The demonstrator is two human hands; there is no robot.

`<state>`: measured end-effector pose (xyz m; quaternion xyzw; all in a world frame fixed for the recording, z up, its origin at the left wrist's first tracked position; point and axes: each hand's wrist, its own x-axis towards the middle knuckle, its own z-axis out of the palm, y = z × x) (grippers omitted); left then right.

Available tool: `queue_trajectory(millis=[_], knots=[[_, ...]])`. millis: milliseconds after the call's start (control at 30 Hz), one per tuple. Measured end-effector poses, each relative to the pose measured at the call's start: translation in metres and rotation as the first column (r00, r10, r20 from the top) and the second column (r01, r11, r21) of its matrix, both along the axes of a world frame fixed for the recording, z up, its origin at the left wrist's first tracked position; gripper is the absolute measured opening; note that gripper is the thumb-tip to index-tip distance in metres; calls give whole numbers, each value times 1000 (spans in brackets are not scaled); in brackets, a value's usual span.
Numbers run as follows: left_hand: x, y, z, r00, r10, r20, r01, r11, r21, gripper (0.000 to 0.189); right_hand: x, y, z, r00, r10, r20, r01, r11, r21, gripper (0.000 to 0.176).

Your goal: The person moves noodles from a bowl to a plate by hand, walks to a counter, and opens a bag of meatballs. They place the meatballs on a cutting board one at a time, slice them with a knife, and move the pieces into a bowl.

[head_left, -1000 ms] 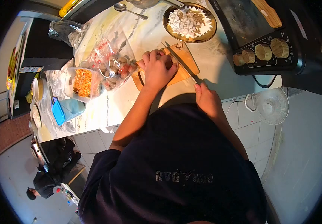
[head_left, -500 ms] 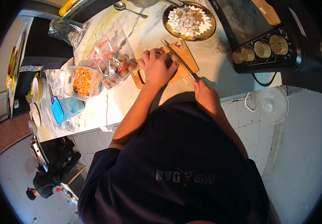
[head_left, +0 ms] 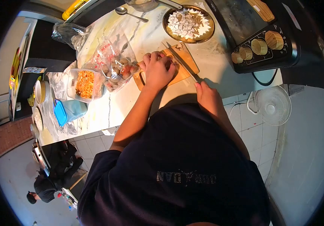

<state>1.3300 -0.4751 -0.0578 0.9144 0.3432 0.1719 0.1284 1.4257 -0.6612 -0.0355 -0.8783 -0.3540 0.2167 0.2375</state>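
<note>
My right hand (head_left: 208,95) grips the handle of a long knife (head_left: 185,65), whose blade lies slantwise over a wooden cutting board (head_left: 191,61). Beside the blade, my left hand (head_left: 157,71) rests on the board with fingers curled down over a small item. A bit of red shows by the fingertips, but the hand hides what it is. Small dark scraps (head_left: 179,46) lie at the board's far end. Left of the board is a clear plastic bag (head_left: 113,62) of brownish and red pieces. Beyond the board stands a round plate (head_left: 211,33) of diced pale and brown pieces.
Left on the marble counter (head_left: 122,103) are a tub of orange shreds (head_left: 84,84) and a blue-lidded container (head_left: 61,113). A spoon (head_left: 132,14) lies at the back. A black oven with wooden knobs (head_left: 259,47) stands right. Another person (head_left: 45,186) is at lower left.
The view has shifted slightly. Both hands and the knife stay in nearly the same place over the board, with only slight finger movement in my left hand.
</note>
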Motion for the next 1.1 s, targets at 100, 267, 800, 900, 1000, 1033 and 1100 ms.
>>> queue_trajectory(millis=[100,267,800,900,1000,1033,1100], knots=[[-1,2,-3,1000,0,29,0,1000,0,22,-2,0,-3,1000,15,-7,-15,1000,14,38],[-1,3,-3,999,-7,44,7,1000,1,21,-2,2,-5,1000,21,-2,-21,1000,15,38],[-1,2,-5,993,-10,121,10,1000,3,19,-6,9,1,1000,24,9,-23,998,-59,36],[-2,2,-5,998,-3,70,2,1000,15,22,-4,10,2,999,35,-6,-36,994,-106,37],[-1,2,-4,999,6,53,-7,1000,15,22,-3,11,4,995,14,-96,-28,990,-139,41],[0,2,-4,999,7,51,-8,1000,14,22,-3,10,-2,997,19,-69,-27,994,-108,40],[1,3,-5,999,4,52,-5,1000,18,22,-1,10,-3,999,19,-38,-22,997,-73,39]])
